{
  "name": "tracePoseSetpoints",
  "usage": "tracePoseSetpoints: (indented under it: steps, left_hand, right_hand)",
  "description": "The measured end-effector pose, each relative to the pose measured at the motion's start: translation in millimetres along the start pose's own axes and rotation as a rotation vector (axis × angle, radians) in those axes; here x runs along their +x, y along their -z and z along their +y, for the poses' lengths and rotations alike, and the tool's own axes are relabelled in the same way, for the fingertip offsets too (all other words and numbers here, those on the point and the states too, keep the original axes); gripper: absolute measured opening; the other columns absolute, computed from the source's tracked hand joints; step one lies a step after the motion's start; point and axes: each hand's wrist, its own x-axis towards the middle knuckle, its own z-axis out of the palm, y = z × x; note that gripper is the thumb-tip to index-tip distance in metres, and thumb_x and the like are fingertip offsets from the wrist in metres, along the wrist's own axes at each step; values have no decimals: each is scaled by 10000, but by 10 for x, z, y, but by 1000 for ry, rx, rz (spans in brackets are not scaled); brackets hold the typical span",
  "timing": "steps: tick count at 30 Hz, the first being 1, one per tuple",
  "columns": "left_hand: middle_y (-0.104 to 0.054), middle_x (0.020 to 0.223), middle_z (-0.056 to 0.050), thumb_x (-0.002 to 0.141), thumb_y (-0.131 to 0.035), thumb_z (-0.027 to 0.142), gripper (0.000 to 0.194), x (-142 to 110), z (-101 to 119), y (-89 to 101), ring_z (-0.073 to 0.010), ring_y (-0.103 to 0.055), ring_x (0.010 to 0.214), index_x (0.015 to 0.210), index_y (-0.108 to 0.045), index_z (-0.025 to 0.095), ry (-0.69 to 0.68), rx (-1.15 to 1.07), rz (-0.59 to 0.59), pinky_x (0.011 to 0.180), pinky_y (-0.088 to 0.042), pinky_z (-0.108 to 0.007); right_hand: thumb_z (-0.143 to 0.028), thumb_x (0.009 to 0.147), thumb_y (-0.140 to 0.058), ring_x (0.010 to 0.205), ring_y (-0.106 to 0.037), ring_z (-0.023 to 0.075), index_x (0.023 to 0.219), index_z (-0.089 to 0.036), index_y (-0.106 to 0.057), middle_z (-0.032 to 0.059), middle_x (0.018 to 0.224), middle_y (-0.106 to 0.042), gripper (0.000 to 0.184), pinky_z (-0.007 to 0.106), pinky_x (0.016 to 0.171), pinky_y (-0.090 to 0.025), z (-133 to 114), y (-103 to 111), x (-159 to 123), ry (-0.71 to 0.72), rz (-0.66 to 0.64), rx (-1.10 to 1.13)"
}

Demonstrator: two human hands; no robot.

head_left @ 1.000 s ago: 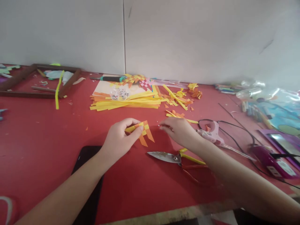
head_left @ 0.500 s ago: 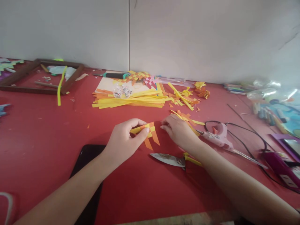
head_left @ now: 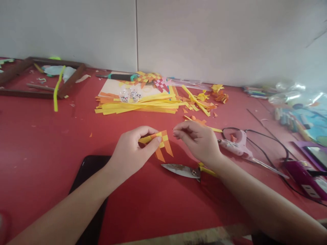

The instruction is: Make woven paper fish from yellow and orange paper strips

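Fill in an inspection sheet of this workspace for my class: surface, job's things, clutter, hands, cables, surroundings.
Surface: red table, scattered with paper scraps.
Job's things: woven paper; yellow strips, piled; shears and glue gun, lying down.
Clutter: frame around loose bits; black slab, partly under the left forearm.
Hands: left hand pinches woven paper; right hand hovers beside, grip unclear.
Cables: black cable loops by glue gun.
Surroundings: pale wall behind.

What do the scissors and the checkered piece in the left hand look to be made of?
Scissors: probably steel, since the blades look grey with brownish stains; the yellow handle could be coated or plastic.

Checkered piece in the left hand: likely matte paper, judging by its thin, flat woven strips.
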Motion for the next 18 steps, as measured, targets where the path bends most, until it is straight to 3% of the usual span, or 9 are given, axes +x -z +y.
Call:
tracePoseSetpoints:
  steps: [5, 12, 18]
  left_hand:
    - [-694, 814, 13, 834, -623, 385, 180, -4, 7, 1, -126, -626, 673, 865, -667, 214, -9, -17, 1, 595, -496, -191]
    - [-695, 800, 12, 834, -618, 353, 148, -13, 27, -8, -134, -628, 669, 835, -655, 210, -31, -2, -1, 609, -508, -212]
    - [-702, 792, 6, 843, -594, 339, 153, -4, 32, -14, -135, -620, 662, 840, -673, 207, -68, 38, -25, 588, -487, -209]
  right_hand:
    - [-210, 800, -714, 730, -672, 128, 850, -210, -716, 6, 820, -729, 50, 244, 666, -555, -64, 17, -35, -30, 11, 177]
    - [-161, 820, -683, 732, -666, 129, 853, -218, -718, 16, 833, -728, 74, 257, 649, -567, -140, 68, -58, 147, 52, 79]
    - [-185, 837, -674, 718, -686, 145, 845, -237, -727, 17, 829, -747, 75, 295, 676, -589, -202, 83, -104, 182, 50, -29]
